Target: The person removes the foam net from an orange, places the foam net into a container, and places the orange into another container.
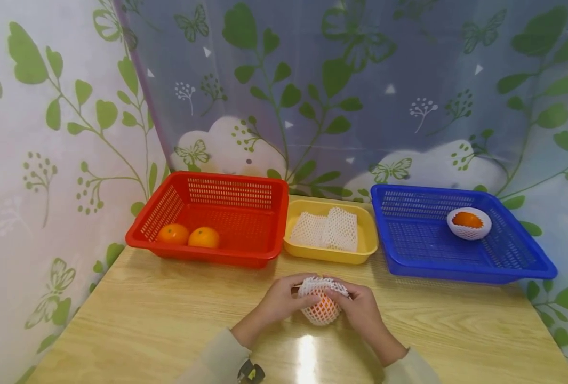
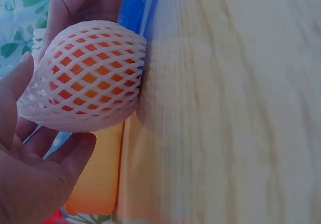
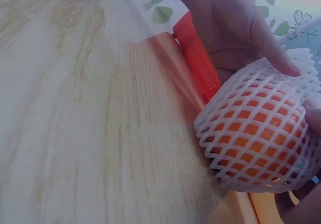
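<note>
Between my two hands, low over the table's middle, is an orange inside a white foam fruit net. Orange skin shows through the diamond mesh. From the left, my left hand holds the net's upper part, its thumb lying across the front. My right hand grips the opposite side with its thumb on the net near the top. In the left wrist view the netted orange covers part of the right hand. Fingers behind the net are partly hidden in the head view.
A red basket with two bare oranges stands back left. Beside it, a yellow tray holds white foam nets. At the back right, a blue basket contains an orange in a net. Patterned curtains hang behind.
</note>
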### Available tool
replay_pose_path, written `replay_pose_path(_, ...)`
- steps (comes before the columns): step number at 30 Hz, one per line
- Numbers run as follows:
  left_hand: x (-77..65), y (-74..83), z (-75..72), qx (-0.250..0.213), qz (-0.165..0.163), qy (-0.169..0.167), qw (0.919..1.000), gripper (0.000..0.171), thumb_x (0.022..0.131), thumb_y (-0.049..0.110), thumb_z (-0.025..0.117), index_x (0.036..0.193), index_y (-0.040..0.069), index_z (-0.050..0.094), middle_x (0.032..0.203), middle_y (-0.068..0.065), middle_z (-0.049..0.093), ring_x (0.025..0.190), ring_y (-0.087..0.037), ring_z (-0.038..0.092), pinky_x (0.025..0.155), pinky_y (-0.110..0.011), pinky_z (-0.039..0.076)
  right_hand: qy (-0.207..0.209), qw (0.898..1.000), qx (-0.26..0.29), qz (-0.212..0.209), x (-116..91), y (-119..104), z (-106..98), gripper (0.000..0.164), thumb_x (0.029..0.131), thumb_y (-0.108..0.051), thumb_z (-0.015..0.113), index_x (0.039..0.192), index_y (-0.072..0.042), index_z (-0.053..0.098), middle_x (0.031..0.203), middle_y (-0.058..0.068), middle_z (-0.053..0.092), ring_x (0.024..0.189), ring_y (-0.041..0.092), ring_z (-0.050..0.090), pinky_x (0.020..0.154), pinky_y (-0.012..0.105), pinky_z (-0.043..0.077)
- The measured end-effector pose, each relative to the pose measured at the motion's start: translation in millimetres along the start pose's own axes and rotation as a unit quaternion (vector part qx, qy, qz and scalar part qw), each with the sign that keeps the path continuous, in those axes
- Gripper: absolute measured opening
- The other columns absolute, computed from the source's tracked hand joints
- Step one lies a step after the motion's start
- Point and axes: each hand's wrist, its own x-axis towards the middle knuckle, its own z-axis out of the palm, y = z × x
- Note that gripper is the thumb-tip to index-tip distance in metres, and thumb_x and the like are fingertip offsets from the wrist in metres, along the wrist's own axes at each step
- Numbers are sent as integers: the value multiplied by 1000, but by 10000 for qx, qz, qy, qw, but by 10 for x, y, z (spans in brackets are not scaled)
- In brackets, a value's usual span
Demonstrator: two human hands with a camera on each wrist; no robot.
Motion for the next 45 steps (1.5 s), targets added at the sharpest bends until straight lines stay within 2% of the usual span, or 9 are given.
replay_pose_path(9, -61, -27, 102, 262, 45, 32, 9996, 45, 86, 26, 75, 125, 6, 64, 122, -7, 66, 104, -14, 63, 85, -22, 52, 247, 9993, 182, 233, -116, 6, 41, 25, 87, -10, 72, 108, 4, 71, 106, 13, 72, 93, 11, 68, 80, 25, 55)
replay_pose_path(15, -52, -23, 114, 179, 63, 122, 9997, 42, 87, 25, 74, 124, 6, 66, 123, -7, 66, 106, -14, 63, 84, -21, 52, 411, 9984, 223, 330, -114, 16, 52, 27, 87, -8, 72, 110, 5, 68, 101, 11, 72, 88, 12, 68, 76, 24, 56)
replay_pose_path(23, -3, -22, 97, 255, 307, 356, 9986, 32, 86, 23, 75, 113, 6, 72, 122, -7, 67, 112, -21, 63, 90, -26, 51, -143, 9986, 485, 136, -61, 97, -2, 41, 91, -5, 66, 130, 5, 56, 129, 21, 59, 107, 9, 62, 88, 23, 52)
replay_pose_path(28, 17, -18, 102, 233, 342, 736, 9964, 21, 84, 16, 77, 102, 5, 76, 110, -6, 72, 102, -19, 67, 86, -28, 54, -470, 9979, 437, -6, -54, 117, -12, 44, 92, -1, 64, 133, 6, 52, 131, 25, 56, 107, 6, 61, 90, 21, 50)
replay_pose_path(32, 6, -14, 102, 232, 289, 940, 9949, 20, 84, 16, 77, 99, 4, 76, 100, -5, 74, 92, -16, 68, 79, -26, 55, -420, 9983, 392, 132, -62, 104, 18, 43, 90, -4, 67, 130, 7, 55, 132, 20, 58, 109, 5, 60, 92, 21, 49)
replay_pose_path(35, -13, -10, 93, 165, 188, 866, 9959, 24, 84, 19, 77, 103, 4, 75, 100, -4, 73, 91, -14, 67, 77, -24, 55, -357, 9979, 376, 389, -71, 88, 40, 43, 89, -8, 69, 129, 5, 58, 129, 16, 61, 108, 6, 61, 92, 22, 49)
replay_pose_path(39, -11, 7, 78, 68, 66, 607, 9981, 35, 85, 27, 76, 114, 8, 71, 110, -3, 70, 99, -14, 64, 81, -26, 54, -324, 9970, 339, 615, -72, 63, 43, 40, 89, -10, 70, 126, 3, 61, 118, 14, 67, 102, 10, 64, 88, 24, 52)
replay_pose_path(42, 10, 39, 62, 15, 100, 480, 9988, 44, 85, 34, 76, 122, 13, 67, 119, -1, 67, 109, -17, 60, 89, -31, 52, -327, 9979, 296, 473, -47, 39, 37, 37, 89, -10, 70, 123, 4, 63, 116, 14, 68, 102, 12, 65, 87, 25, 53)
replay_pose_path(45, 17, 60, 44, -54, 123, 427, 9990, 46, 85, 33, 76, 125, 14, 64, 125, -3, 64, 114, -22, 59, 91, -35, 51, -288, 9987, 258, 331, -17, 19, 35, 32, 89, -8, 69, 117, 7, 65, 113, 13, 69, 99, 11, 66, 85, 25, 53)
